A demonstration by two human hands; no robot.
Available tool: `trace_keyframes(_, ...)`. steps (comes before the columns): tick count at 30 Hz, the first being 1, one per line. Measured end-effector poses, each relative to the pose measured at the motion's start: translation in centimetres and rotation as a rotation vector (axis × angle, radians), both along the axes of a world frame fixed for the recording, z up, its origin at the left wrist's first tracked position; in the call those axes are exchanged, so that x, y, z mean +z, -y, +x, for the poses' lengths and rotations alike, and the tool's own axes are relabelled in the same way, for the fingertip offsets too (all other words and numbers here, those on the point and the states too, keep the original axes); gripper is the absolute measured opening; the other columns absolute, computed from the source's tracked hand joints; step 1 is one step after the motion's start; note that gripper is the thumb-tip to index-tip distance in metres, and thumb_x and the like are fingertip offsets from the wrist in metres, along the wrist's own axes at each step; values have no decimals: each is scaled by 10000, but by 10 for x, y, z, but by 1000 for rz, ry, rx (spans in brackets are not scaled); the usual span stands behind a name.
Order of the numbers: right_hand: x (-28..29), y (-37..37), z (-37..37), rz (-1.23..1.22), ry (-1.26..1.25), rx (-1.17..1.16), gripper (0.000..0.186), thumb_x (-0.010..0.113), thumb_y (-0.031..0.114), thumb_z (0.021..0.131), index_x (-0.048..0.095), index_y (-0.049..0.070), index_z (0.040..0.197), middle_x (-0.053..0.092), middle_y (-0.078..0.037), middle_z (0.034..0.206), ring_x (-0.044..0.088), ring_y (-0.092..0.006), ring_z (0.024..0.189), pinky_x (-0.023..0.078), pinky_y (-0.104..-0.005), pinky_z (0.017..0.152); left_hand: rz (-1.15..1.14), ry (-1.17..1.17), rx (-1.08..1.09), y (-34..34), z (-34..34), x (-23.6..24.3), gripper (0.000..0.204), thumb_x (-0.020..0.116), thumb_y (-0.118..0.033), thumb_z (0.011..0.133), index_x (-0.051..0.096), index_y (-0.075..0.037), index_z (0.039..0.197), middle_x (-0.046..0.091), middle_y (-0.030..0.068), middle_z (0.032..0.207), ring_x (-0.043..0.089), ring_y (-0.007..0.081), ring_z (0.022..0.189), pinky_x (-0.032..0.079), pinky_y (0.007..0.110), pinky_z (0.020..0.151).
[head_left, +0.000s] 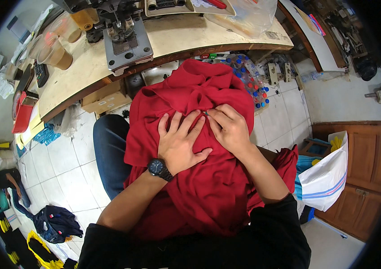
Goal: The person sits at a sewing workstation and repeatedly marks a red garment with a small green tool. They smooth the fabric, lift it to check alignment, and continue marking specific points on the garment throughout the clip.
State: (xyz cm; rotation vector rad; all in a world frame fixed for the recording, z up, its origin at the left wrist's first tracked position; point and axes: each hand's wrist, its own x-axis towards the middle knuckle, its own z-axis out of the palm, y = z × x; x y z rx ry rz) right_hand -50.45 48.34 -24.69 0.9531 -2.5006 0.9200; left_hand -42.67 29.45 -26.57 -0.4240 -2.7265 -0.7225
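Garment (208, 179), red, draped over lap. Left hand (179, 143) flat, fingers spread, pinning cloth taut. Right hand (228, 127) pinching small needle-like item at fold; press machine (127, 42) on workbench (177, 40) beyond.

One red garment (199, 148), two hands, one wristwatch (158, 167), two cups.

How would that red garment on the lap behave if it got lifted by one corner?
The red garment would probably go limp and hang, since it already lies in soft folds over the lap. It looks light, as thin cloth. It may slide off, because the left hand lies flat on it and the right hand pinches a spot.
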Motion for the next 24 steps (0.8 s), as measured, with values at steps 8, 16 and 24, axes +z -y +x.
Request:
trace_keyframes(8, 4, 5, -4, 189, -54, 73, 158, 735, 40, 845, 732, -2, 997, 634, -116, 947, 706, -303, 877, 601, -420, 690, -2, 15, 2, -1, 0, -2, 823, 877, -559, 682, 731, -114, 1358, 562, 73, 1532, 470, 381, 1376, 253, 610, 1213)
trace_keyframes(16, 26, 28, -31, 635, 7, 141, 140, 669, 143, 869, 742, 29, 903, 707, -142, 893, 764, -312, 845, 617, -438, 664, 47, 54, 25, -2, -2, -5, 776, 889, -536, 683, 749, -117, 1320, 495, 147, 1582, 417, 391, 1469, 233, 608, 1236)
trace_keyframes(24, 20, -18, 10, -226, 332, -226, 141, 732, 158, 1015, 745, 20, 987, 766, -147, 941, 750, -274, 756, 593, -368, 673, 41, 135, -56, -12, -3, 34, 655, 859, -333, 735, 711, -117, 1336, 455, 160, 1613, 380, 380, 1519, 227, 614, 1243)
